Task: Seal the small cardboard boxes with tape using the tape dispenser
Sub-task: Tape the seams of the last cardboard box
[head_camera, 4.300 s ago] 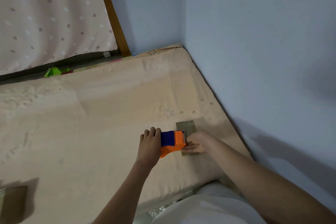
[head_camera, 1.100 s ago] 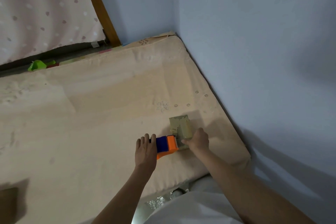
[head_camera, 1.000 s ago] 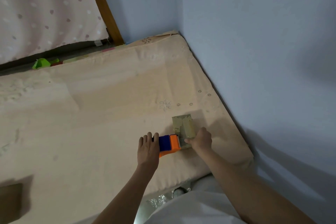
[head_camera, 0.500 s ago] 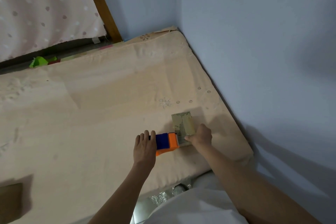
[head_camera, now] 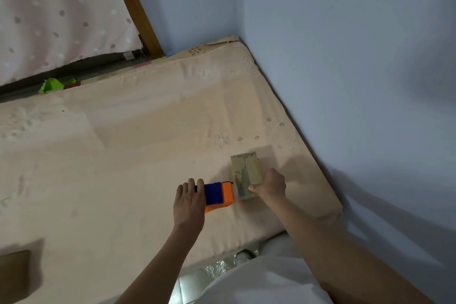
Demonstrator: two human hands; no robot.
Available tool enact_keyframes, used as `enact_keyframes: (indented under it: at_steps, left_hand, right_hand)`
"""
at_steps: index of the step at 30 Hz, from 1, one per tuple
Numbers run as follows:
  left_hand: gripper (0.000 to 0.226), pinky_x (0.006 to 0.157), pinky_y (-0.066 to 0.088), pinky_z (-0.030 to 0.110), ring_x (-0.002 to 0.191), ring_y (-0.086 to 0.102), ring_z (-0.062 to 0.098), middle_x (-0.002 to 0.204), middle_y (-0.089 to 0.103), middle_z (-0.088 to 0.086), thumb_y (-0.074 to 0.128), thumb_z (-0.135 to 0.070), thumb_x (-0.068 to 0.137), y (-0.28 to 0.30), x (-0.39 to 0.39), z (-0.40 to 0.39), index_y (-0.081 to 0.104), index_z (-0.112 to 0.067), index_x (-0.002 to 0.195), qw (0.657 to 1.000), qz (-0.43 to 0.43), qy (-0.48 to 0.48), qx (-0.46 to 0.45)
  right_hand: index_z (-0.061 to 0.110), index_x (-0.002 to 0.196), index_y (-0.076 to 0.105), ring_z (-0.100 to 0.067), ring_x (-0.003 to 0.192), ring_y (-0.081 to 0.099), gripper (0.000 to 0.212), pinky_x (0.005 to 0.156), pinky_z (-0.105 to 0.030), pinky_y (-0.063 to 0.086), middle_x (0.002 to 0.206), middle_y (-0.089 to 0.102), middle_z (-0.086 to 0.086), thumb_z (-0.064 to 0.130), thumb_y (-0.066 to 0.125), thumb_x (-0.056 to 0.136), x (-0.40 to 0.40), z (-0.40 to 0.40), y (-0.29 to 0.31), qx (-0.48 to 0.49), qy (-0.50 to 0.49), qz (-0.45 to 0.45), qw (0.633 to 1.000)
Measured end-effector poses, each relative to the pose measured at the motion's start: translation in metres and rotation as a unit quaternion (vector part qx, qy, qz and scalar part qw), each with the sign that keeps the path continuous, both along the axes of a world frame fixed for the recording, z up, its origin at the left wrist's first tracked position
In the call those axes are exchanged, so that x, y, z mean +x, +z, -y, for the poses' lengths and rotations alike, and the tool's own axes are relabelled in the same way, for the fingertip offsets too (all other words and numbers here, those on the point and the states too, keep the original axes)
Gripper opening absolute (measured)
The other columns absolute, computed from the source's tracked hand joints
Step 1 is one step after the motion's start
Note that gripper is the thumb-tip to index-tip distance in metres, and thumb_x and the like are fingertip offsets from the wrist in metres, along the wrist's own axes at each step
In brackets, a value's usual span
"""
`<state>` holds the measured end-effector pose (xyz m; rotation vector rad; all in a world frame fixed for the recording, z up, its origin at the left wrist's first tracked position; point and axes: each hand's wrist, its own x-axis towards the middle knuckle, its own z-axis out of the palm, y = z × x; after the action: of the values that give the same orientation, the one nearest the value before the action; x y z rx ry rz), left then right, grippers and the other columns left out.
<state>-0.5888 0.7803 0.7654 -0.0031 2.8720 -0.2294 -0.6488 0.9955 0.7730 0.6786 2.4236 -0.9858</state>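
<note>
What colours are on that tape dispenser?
The tape dispenser is blue and orange, blue nearest the left hand; the head view shows it.

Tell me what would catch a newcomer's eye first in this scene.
The bright blue and orange tape dispenser stands out most, gripped by the left hand on the pale mattress. Just right of it lies a small cardboard box, held at its near end by the right hand. A green scrap shows at the mattress's far left edge.

The left hand (head_camera: 188, 202) is covering the dispenser's (head_camera: 220, 194) near end; the right hand (head_camera: 271, 185) is hiding the box's (head_camera: 246, 175) near corner. A brown box (head_camera: 13, 275) is getting cropped at the left edge.
</note>
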Motion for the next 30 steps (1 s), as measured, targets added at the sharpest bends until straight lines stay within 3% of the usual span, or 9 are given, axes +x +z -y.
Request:
enact_keyframes:
  at_steps: [11,17,21,26,30]
  left_hand:
    - [0.059,0.095,0.041,0.034,0.101,0.053,0.023,0.113,0.053,0.006,0.077,-0.020,0.076,0.009,0.001,0.033,0.046,-0.014,0.126,0.999,0.004,0.015,-0.042]
    - [0.081,0.105,0.028,0.041,0.116,0.042,0.032,0.129,0.041,0.014,0.071,-0.019,0.079,0.015,-0.009,0.006,0.023,-0.024,0.144,0.992,0.068,-0.067,-0.084]
    - [0.084,0.108,0.024,0.044,0.121,0.039,0.034,0.129,0.042,0.017,0.073,-0.022,0.078,0.017,-0.016,-0.009,0.022,-0.027,0.145,0.985,0.082,-0.092,-0.124]
    - [0.083,0.109,0.022,0.047,0.124,0.036,0.037,0.130,0.040,0.021,0.075,-0.023,0.077,0.018,-0.028,-0.037,0.024,-0.025,0.143,0.976,0.116,-0.072,-0.168]
    - [0.078,0.108,0.022,0.046,0.121,0.037,0.037,0.128,0.041,0.020,0.076,-0.025,0.076,0.014,-0.034,-0.052,0.028,-0.022,0.138,0.972,0.125,-0.053,-0.190]
  right_hand:
    - [0.002,0.110,0.057,-0.032,0.109,0.063,0.057,0.082,-0.034,0.051,0.117,0.064,-0.014,0.026,0.091,0.071,-0.004,0.002,0.001,0.005,0.020,0.004,1.000]
    - [0.003,0.110,0.060,-0.030,0.109,0.065,0.053,0.079,-0.031,0.052,0.118,0.066,-0.014,0.025,0.090,0.072,-0.008,0.004,0.006,0.011,0.017,0.023,1.000]
    - [0.006,0.107,0.061,-0.029,0.107,0.066,0.049,0.075,-0.029,0.052,0.116,0.067,-0.012,0.024,0.090,0.072,-0.008,0.006,0.008,0.004,0.012,0.027,1.000]
    - [0.013,0.089,0.050,-0.028,0.101,0.066,0.044,0.066,-0.029,0.049,0.110,0.067,-0.010,0.024,0.090,0.072,-0.006,0.008,0.010,-0.004,0.009,0.016,1.000]
    - [0.012,0.089,0.056,-0.028,0.098,0.067,0.042,0.069,-0.031,0.054,0.106,0.069,-0.010,0.024,0.092,0.069,-0.006,0.008,0.009,-0.003,0.013,0.020,1.000]
